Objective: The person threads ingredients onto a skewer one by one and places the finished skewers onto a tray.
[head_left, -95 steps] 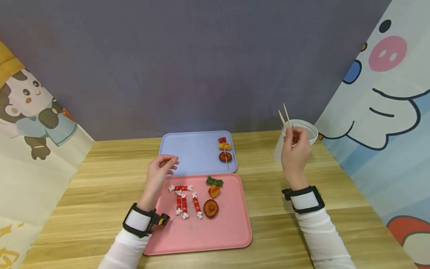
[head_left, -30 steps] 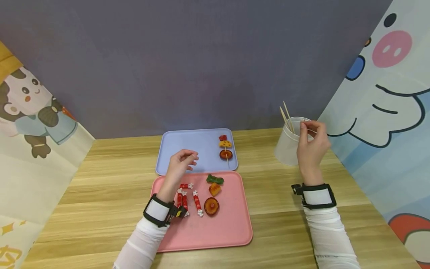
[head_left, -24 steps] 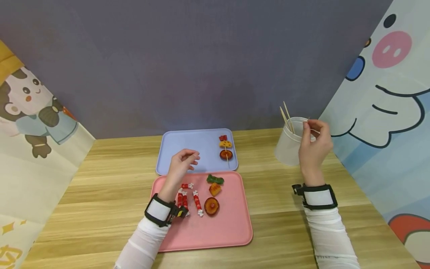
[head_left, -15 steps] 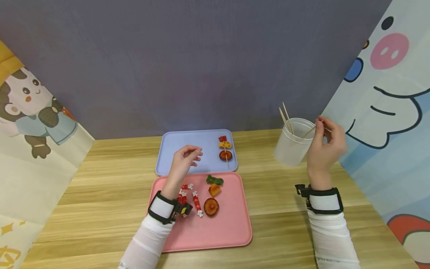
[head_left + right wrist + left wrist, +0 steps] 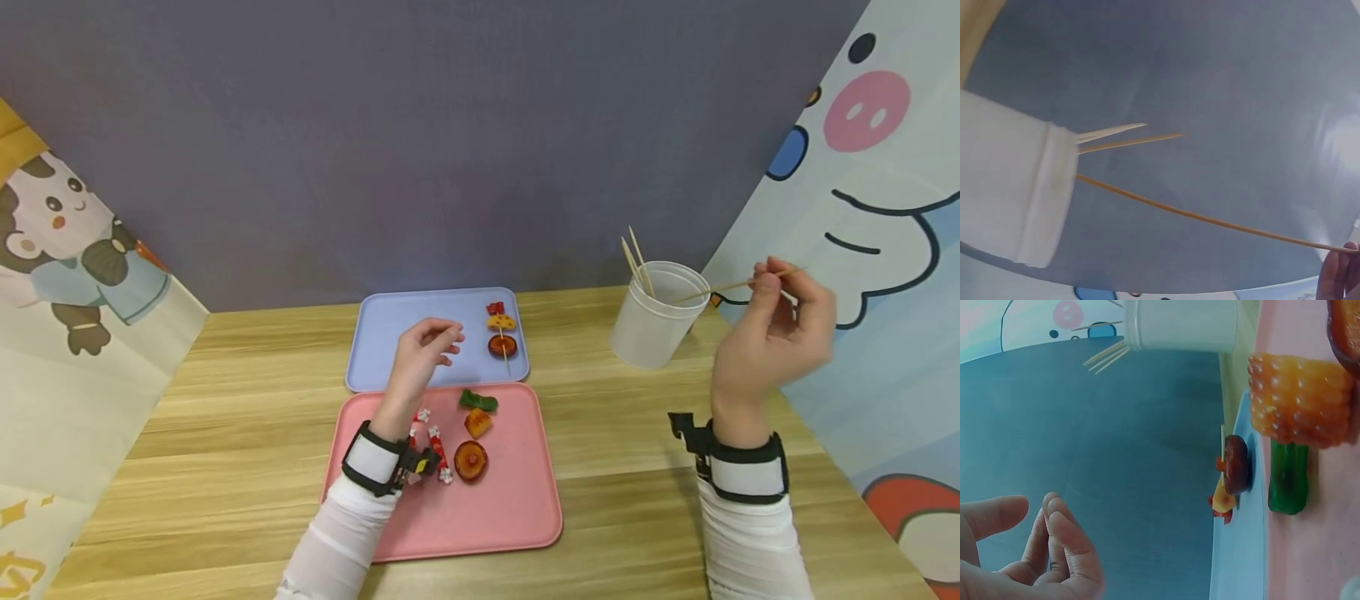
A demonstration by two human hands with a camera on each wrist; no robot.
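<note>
One stick [image 5: 1210, 220] is pinched between the thumb and fingertips of the right hand [image 5: 780, 333], at the right of the head frame; it is held slanting, its far end seen at the mouth of the one cup [image 5: 651, 333]; at least three other sticks [image 5: 636, 265] are leaned in that cup, their tips raised toward its upper left. The left hand [image 5: 426, 354], near the middle of the frame, is seen over the blue tray [image 5: 375, 333]; its fingers are loosely bent and close together, the thumb held apart from them. On that tray, toward its right edge, one skewer [image 5: 506, 363] is laid, with three pieces counted: one red, one yellow, one brown. On the one pink tray [image 5: 480, 521], lower centre, one green piece [image 5: 478, 401], one corn piece [image 5: 477, 422] and one round brown piece [image 5: 471, 461] are set; at least two red-and-white rolls [image 5: 439, 454] are seen to their left, the full count being hidden by the left wrist; two wrist straps [image 5: 746, 477] are worn, one on each arm.
</note>
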